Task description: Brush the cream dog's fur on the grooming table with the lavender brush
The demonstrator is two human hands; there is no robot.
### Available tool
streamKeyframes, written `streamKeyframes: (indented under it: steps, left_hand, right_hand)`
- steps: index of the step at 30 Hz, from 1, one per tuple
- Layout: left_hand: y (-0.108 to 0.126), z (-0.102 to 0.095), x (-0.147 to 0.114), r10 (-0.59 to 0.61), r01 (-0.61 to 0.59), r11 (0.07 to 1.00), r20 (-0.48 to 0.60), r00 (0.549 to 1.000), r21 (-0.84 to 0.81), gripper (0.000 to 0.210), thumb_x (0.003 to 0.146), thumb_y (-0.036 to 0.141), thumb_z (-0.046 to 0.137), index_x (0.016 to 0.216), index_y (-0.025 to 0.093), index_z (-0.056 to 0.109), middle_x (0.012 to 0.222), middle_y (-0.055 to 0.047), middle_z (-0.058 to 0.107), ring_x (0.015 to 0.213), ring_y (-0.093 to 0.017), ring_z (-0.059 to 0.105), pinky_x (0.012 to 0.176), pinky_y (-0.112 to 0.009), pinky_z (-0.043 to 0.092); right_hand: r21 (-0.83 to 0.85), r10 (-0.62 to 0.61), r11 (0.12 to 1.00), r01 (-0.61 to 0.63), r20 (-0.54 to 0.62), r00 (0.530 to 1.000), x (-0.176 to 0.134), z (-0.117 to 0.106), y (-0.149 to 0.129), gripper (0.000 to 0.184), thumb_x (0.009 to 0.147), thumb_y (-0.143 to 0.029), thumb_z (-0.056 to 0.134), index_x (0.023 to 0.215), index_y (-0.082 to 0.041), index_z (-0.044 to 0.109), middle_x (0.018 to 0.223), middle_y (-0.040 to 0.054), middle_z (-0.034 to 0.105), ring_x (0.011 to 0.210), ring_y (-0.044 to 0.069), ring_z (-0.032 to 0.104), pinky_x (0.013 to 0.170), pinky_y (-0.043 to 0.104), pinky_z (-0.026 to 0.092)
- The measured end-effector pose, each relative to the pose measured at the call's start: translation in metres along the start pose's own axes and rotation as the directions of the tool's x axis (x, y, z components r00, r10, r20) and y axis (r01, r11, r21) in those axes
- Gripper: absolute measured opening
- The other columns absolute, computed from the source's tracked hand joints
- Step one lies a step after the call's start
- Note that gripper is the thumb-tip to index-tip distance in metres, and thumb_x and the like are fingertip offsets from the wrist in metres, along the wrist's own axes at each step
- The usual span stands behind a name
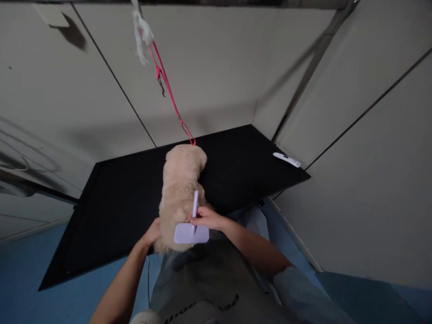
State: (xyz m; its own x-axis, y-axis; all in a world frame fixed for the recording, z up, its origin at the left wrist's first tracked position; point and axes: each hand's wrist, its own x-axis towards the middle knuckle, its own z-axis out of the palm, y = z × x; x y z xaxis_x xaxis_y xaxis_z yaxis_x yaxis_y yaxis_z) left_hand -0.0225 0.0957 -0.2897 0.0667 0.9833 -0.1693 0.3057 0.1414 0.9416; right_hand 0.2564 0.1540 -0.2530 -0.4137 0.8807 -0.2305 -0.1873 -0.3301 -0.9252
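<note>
A cream-coloured fluffy dog (182,180) stands on a black grooming table (236,166), its back toward me and its rear at the near edge. My right hand (206,218) grips a light purple slicker brush (191,233) near the neck of its handle. The brush's flat back faces up over the dog's hindquarters, and the handle points away from me. Against the left side of the dog's rear rests my left hand (154,231); the fur hides its fingers. A pink leash loop (187,131) runs down to the dog's front end.
White clippers (286,159) lie at the table's right corner. White cloth (141,33) ties the leash to a bar above, where a metal clip (161,86) hangs. Pale wall panels (216,67) stand behind and to the right. The floor (27,265) is blue.
</note>
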Motion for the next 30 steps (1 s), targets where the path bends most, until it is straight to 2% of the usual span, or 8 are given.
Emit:
streamKeyframes:
  steps: [5, 9, 13, 15, 19, 22, 26, 30]
  left_hand:
    - [0.005, 0.000, -0.002, -0.032, 0.029, 0.999, 0.159, 0.987, 0.019, 0.039, 0.052, 0.050, 0.091, 0.055, 0.018, 0.068, 0.059, -0.007, 0.070, 0.061, -0.026, 0.066, 0.068, -0.044, 0.062]
    - [0.021, -0.019, 0.004, -0.026, 0.008, 0.996, 0.218, 0.976, 0.085, 0.034, 0.057, 0.048, 0.088, 0.065, 0.018, 0.073, 0.067, -0.006, 0.075, 0.065, -0.025, 0.068, 0.067, -0.039, 0.062]
    - [0.061, -0.023, 0.001, 0.224, -0.154, 0.910, -0.143, 0.964, 0.386, 0.024, 0.070, 0.042, 0.079, 0.078, 0.019, 0.076, 0.079, -0.008, 0.075, 0.073, -0.025, 0.071, 0.070, -0.034, 0.062]
    - [0.078, 0.005, -0.006, 0.439, -0.277, 0.808, -0.217, 0.872, 0.520, 0.020, 0.086, 0.037, 0.066, 0.092, 0.020, 0.077, 0.101, -0.011, 0.077, 0.094, -0.027, 0.073, 0.086, -0.038, 0.062]
    - [0.080, 0.098, -0.008, 0.500, -0.585, 0.631, 0.310, 0.809, 0.509, 0.026, 0.082, 0.032, 0.075, 0.108, 0.026, 0.078, 0.128, -0.017, 0.073, 0.121, -0.040, 0.066, 0.106, -0.054, 0.054]
    - [0.062, 0.137, -0.006, 0.444, -0.509, 0.547, 0.285, 0.850, 0.665, 0.032, 0.087, 0.021, 0.065, 0.117, 0.022, 0.077, 0.121, -0.022, 0.073, 0.118, -0.045, 0.066, 0.102, -0.063, 0.051]
    - [0.039, 0.116, -0.025, 0.486, -0.570, 0.499, 0.334, 0.807, 0.653, 0.027, 0.095, 0.019, 0.052, 0.102, 0.023, 0.078, 0.088, -0.013, 0.075, 0.092, -0.033, 0.070, 0.086, -0.051, 0.057]
    - [0.021, 0.079, -0.057, 0.504, -0.453, 0.646, 0.102, 0.857, 0.614, 0.026, 0.099, 0.027, 0.053, 0.099, 0.022, 0.078, 0.086, -0.010, 0.077, 0.083, -0.026, 0.071, 0.081, -0.040, 0.057]
  right_hand:
    - [0.033, -0.121, 0.990, 0.141, -0.346, 0.931, 0.031, -0.008, -0.016, 0.026, 0.073, -0.037, 0.082, 0.077, -0.022, 0.061, 0.068, -0.0050, 0.066, 0.068, 0.015, 0.064, 0.069, 0.029, 0.053]
    - [0.103, 0.052, 0.993, -0.060, 0.080, 0.995, 0.034, -0.007, -0.002, 0.033, 0.056, -0.031, 0.091, 0.075, -0.019, 0.066, 0.075, 0.0009, 0.072, 0.072, 0.018, 0.068, 0.070, 0.030, 0.053]
    - [0.255, 0.103, 0.966, -0.035, -0.259, 0.960, 0.037, -0.019, 0.008, 0.031, 0.064, -0.041, 0.084, 0.072, -0.021, 0.061, 0.066, -0.0022, 0.066, 0.066, 0.016, 0.063, 0.065, 0.028, 0.050]
    - [0.266, 0.074, 0.964, 0.014, -0.316, 0.946, 0.040, -0.030, 0.010, 0.033, 0.064, -0.044, 0.084, 0.074, -0.022, 0.061, 0.067, -0.0030, 0.067, 0.066, 0.016, 0.064, 0.064, 0.027, 0.049]
    - [0.196, 0.060, 0.981, -0.003, -0.289, 0.955, 0.043, -0.048, 0.011, 0.040, 0.055, -0.045, 0.088, 0.071, -0.021, 0.060, 0.065, -0.0014, 0.066, 0.064, 0.018, 0.063, 0.061, 0.029, 0.047]
    - [0.164, 0.004, 0.984, 0.068, -0.405, 0.914, 0.041, -0.056, 0.009, 0.042, 0.064, -0.056, 0.081, 0.074, -0.022, 0.058, 0.063, -0.0047, 0.061, 0.064, 0.015, 0.060, 0.061, 0.026, 0.045]
    - [0.082, -0.002, 0.996, 0.020, -0.211, 0.978, 0.037, -0.048, 0.012, 0.042, 0.061, -0.050, 0.086, 0.076, -0.021, 0.060, 0.068, -0.0036, 0.065, 0.066, 0.015, 0.061, 0.063, 0.027, 0.046]
    - [0.070, -0.051, 0.995, 0.074, -0.286, 0.957, 0.037, -0.031, 0.015, 0.038, 0.072, -0.054, 0.079, 0.079, -0.022, 0.058, 0.070, -0.0047, 0.064, 0.069, 0.015, 0.061, 0.067, 0.027, 0.048]
